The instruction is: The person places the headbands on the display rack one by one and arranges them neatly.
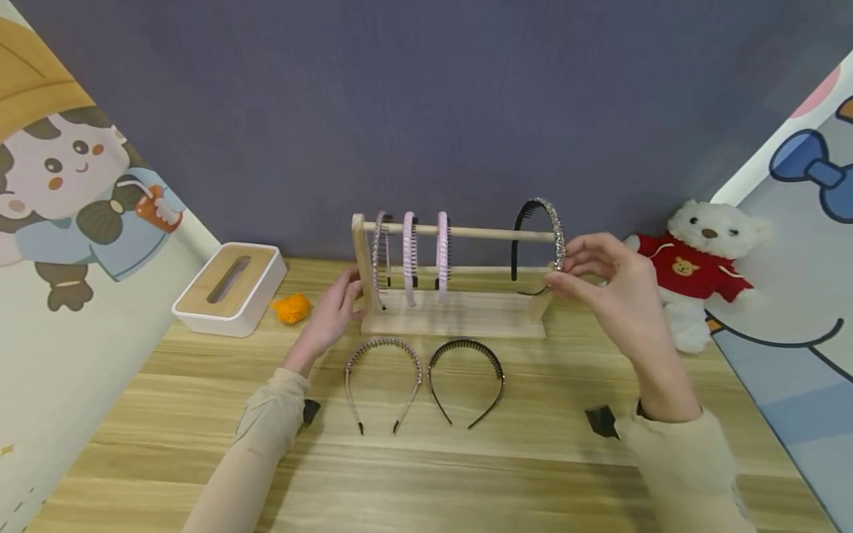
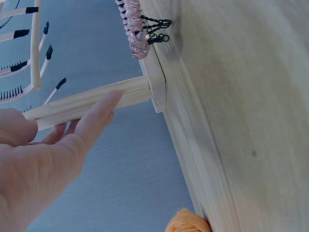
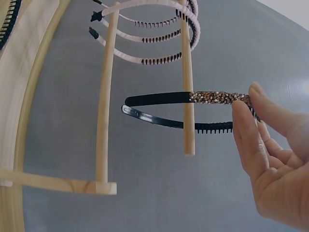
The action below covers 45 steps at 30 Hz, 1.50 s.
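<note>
A wooden headband rack point(image 1: 460, 326) stands at the back of the table. My left hand point(image 1: 333, 307) holds its left upright point(image 2: 135, 92), with one finger straight along the wood and others behind it. My right hand point(image 1: 609, 277) pinches a black headband point(image 3: 217, 97) by its stone-studded top, between thumb and fingers. That headband loops about the free end of the upper rod point(image 3: 188, 140), its toothed side showing. Farther left on the rack hang a beaded headband point(image 1: 376, 255) and two pale pink headbands point(image 1: 409, 255), point(image 1: 443, 252).
In front of the rack lie a pink beaded headband point(image 1: 383, 341) and a black toothed headband point(image 1: 464, 343). A tissue box point(image 1: 200, 285) and an orange bundle point(image 1: 291, 308) sit at the left. A white teddy bear point(image 1: 686, 259) in red leans at the right.
</note>
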Tool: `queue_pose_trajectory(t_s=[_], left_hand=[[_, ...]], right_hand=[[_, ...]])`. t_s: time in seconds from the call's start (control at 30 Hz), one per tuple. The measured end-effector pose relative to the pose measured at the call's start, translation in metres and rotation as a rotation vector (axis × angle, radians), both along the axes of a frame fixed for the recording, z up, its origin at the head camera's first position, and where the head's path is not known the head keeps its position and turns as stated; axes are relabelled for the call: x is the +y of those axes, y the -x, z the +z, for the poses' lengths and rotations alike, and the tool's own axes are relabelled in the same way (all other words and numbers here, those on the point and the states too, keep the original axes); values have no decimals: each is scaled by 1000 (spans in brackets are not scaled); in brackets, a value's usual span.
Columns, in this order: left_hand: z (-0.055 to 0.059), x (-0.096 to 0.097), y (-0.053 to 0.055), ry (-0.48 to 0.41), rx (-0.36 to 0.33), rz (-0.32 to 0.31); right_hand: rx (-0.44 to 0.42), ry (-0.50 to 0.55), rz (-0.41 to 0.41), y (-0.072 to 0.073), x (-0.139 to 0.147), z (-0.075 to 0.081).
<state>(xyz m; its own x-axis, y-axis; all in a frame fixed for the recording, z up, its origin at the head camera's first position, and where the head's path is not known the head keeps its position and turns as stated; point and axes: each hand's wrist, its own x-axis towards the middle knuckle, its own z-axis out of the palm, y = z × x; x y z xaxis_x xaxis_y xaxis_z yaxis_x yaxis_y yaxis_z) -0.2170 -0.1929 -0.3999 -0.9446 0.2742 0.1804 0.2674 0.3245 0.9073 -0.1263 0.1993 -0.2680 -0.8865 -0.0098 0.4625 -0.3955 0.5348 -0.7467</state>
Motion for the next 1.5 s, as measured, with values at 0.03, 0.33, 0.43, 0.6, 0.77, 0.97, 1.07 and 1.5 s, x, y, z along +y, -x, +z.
queue_pose_trajectory(t_s=[0.03,0.33,0.43,0.6,0.77,0.97,1.07,1.5], left_hand=[[0,0,0,-2,-2,-1],[0,1,1,-5,-9,4],[0,1,1,-6,-9,4],[-1,1,2,-13,-15,2],[0,0,1,-19,-17,1],[0,0,2,-12,-20,-1],[0,0,2,-7,-14,0],[0,0,1,-13,-14,-5]], right_hand=[[-1,6,5,1,-2,0],[32,39,52,15,-22,0],[42,13,43,21,-28,-1],[48,-7,45,28,-39,-6],[49,-1,52,35,-47,-11],[51,-20,38,38,-53,-16],[60,-23,34,39,-54,-17],[26,-31,31,43,-60,-22]])
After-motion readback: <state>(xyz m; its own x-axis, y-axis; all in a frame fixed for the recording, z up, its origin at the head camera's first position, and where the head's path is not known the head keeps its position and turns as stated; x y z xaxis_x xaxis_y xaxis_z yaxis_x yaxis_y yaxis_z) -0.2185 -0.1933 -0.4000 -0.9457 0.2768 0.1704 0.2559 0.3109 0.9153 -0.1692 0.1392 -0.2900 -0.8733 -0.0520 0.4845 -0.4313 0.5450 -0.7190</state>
